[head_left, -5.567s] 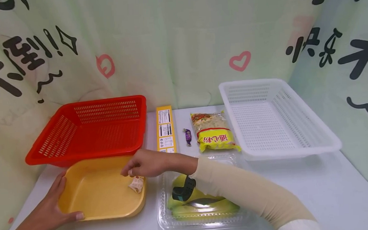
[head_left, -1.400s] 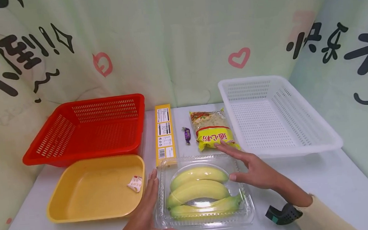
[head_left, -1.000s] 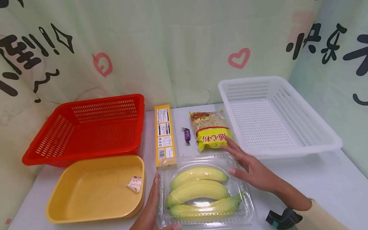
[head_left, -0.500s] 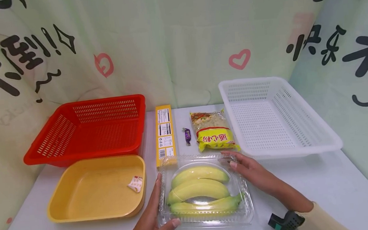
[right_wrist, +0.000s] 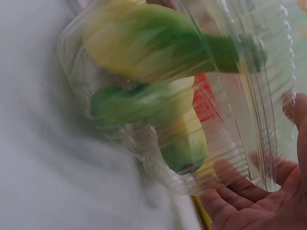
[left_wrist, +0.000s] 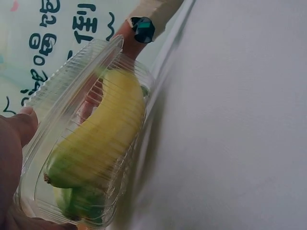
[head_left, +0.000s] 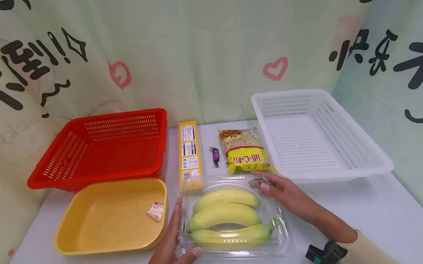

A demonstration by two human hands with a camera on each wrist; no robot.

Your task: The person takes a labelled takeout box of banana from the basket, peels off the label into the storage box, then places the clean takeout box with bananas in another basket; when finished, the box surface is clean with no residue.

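A clear plastic clamshell box (head_left: 236, 253) with bananas (head_left: 224, 215) inside is between the two hands, its lid closed. My left hand (head_left: 168, 244) grips its left side, thumb over the near left edge. At the far right corner my right hand (head_left: 288, 191) holds the rim, thumb on top and fingers below. The right wrist view shows those fingers (right_wrist: 235, 191) under the clear wall. In the left wrist view the bananas (left_wrist: 100, 129) show through the ribbed side, with a shadow on the table beneath the box.
Left stand a red basket (head_left: 126, 152) and a yellow basin (head_left: 104, 217) holding a small wrapped item (head_left: 156, 211). Behind the box lie a yellow box (head_left: 189, 161), a purple wrapped candy (head_left: 215, 157) and a pasta bag (head_left: 246, 152). A white basket (head_left: 305, 143) stands right.
Earlier, my left hand held the yellow basin and my right hand was over it. Both then came to the banana box; my right fingers went under its rim. The box has shifted slightly left and away.
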